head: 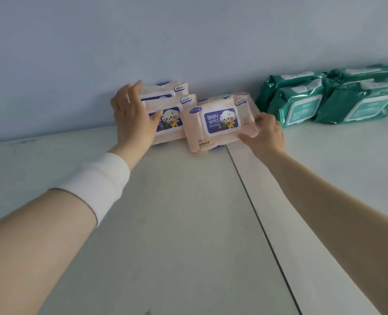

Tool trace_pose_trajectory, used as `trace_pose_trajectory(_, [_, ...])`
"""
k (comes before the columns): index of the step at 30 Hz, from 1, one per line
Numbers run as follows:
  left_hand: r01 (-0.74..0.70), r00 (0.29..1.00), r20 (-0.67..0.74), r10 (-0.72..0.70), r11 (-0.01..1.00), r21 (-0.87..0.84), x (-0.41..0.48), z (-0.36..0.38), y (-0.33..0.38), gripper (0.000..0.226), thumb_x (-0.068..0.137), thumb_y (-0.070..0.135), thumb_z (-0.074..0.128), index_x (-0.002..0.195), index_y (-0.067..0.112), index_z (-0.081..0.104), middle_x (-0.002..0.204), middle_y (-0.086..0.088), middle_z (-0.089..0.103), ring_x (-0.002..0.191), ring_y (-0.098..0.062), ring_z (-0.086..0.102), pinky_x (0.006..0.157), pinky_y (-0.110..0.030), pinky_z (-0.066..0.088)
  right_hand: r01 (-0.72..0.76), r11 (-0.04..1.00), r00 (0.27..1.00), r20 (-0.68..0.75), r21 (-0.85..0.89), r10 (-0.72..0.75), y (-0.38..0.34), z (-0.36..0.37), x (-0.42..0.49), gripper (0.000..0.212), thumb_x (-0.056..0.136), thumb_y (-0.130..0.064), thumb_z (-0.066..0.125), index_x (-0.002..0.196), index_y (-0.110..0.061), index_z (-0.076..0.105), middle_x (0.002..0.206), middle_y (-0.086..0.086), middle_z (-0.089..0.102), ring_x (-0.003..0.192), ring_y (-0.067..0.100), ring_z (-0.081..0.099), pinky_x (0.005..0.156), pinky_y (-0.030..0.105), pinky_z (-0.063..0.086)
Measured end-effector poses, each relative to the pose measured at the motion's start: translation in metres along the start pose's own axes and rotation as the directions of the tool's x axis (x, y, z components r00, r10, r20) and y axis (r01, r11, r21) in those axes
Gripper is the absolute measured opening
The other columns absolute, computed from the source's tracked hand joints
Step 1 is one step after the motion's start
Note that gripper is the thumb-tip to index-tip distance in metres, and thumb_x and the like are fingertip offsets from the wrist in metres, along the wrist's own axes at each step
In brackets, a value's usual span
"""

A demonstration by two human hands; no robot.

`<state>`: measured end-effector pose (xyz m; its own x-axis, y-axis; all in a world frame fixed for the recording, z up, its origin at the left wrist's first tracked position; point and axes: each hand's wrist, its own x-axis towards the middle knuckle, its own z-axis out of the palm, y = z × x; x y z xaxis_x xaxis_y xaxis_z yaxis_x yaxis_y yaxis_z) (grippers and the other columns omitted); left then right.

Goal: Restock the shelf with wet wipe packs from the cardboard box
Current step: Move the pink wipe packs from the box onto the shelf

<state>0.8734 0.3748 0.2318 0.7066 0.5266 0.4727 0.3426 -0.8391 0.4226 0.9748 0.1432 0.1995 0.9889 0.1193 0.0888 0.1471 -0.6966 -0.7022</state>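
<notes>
Pink baby wipe packs stand tilted on the white shelf top [165, 212] against the blue wall. My left hand [132, 117] lies spread over the left pair of pink packs [172, 123], one behind the other, thumb on the front one. My right hand [266, 135] grips the lower right corner of another pink pack [220, 123], which leans back just right of that pair, its bottom edge on the shelf. The cardboard box is out of view.
Several green wipe packs [325, 98] lean in rows against the wall to the right. A seam [263, 228] runs down the shelf surface from under the held pack. A white band wraps my left forearm.
</notes>
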Motion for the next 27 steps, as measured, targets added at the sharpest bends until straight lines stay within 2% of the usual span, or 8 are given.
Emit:
trace_pose_trajectory(3, [-0.365,0.923,0.171,0.344,0.923,0.119,-0.018,-0.013,0.067,0.045,0.088,0.02,0.058,0.129,0.007,0.045,0.136,-0.015,0.043,0.128,-0.033,0.035,0.104,-0.036,0.029,0.106,0.976,0.99,0.107,-0.19,-0.086,0.013,-0.04,-0.022,0.071,0.082,-0.033,0.068,0.139,-0.011,0.032,0.139,0.013,0.039,0.129,0.03,0.038,0.105,0.038,0.033])
trace_pose_trajectory(5, [-0.518,0.821,0.363,0.44,0.842,0.152,-0.034,-0.018,0.125,0.038,0.089,0.024,0.055,0.125,0.012,0.05,0.129,-0.012,0.051,0.122,-0.031,0.043,0.094,-0.039,0.036,0.168,0.935,0.976,0.187,-0.313,-0.113,0.029,-0.08,-0.036,0.07,0.084,-0.035,0.065,0.141,-0.013,0.03,0.14,0.013,0.038,0.129,0.031,0.038,0.104,0.04,0.034])
trace_pose_trajectory(7, [-0.619,0.694,0.577,0.43,0.766,0.173,-0.056,-0.019,0.186,0.037,0.089,0.034,0.052,0.123,0.018,0.051,0.127,-0.008,0.055,0.118,-0.029,0.048,0.087,-0.036,0.041,0.238,0.858,0.952,0.285,-0.454,-0.113,0.057,-0.13,-0.049,0.066,0.086,-0.038,0.061,0.141,-0.015,0.032,0.14,0.012,0.039,0.128,0.031,0.04,0.102,0.042,0.035])
trace_pose_trajectory(11, [-0.754,0.44,0.848,0.295,0.635,0.17,-0.118,-0.004,0.316,0.05,0.088,0.044,0.053,0.131,0.019,0.046,0.134,-0.003,0.051,0.12,-0.027,0.049,0.099,-0.037,0.041,0.274,0.723,0.904,0.426,-0.634,0.031,0.135,-0.237,-0.08,0.062,0.087,-0.044,0.057,0.14,-0.021,0.034,0.135,0.008,0.044,0.124,0.032,0.044,0.102,0.048,0.039])
trace_pose_trajectory(16, [-0.882,0.251,0.905,0.344,0.466,0.068,-0.209,0.043,0.477,0.051,0.083,0.051,0.057,0.126,0.024,0.05,0.131,0.0,0.052,0.118,-0.026,0.05,0.103,-0.044,0.039,0.144,0.661,0.87,0.412,-0.736,0.27,0.255,-0.361,-0.125,0.064,0.088,-0.048,0.054,0.141,-0.016,0.035,0.139,0.005,0.045,0.127,0.028,0.043,0.105,0.048,0.037])
trace_pose_trajectory(21, [-0.938,-0.05,0.92,0.39,0.299,-0.177,-0.312,0.1,0.618,0.054,0.082,0.055,0.056,0.127,0.025,0.05,0.125,0.0,0.059,0.113,-0.026,0.055,0.101,-0.042,0.042,-0.14,0.649,0.826,0.273,-0.747,0.493,0.393,-0.473,-0.172,0.058,0.089,-0.043,0.055,0.135,-0.01,0.046,0.139,0.009,0.048,0.126,0.029,0.046,0.105,0.043,0.039])
trace_pose_trajectory(24, [-0.942,-0.171,0.895,0.412,0.196,-0.271,-0.369,0.143,0.682,0.054,0.083,0.055,0.055,0.129,0.025,0.05,0.131,0.0,0.054,0.117,-0.027,0.052,0.1,-0.043,0.043,-0.295,0.611,0.743,0.226,-0.734,0.63,0.469,-0.519,-0.197,0.049,0.088,-0.037,0.058,0.127,-0.008,0.054,0.131,0.013,0.055,0.12,0.029,0.051,0.103,0.039,0.042])
trace_pose_trajectory(27, [-0.928,-0.3,0.869,0.393,0.09,-0.361,-0.423,0.193,0.738,0.054,0.085,0.054,0.053,0.13,0.024,0.049,0.133,0.0,0.051,0.119,-0.027,0.05,0.1,-0.044,0.042,-0.416,0.541,0.657,0.17,-0.731,0.734,0.547,-0.55,-0.222,0.059,0.09,-0.039,0.055,0.138,-0.007,0.042,0.139,0.011,0.046,0.127,0.027,0.043,0.106,0.035,0.036])
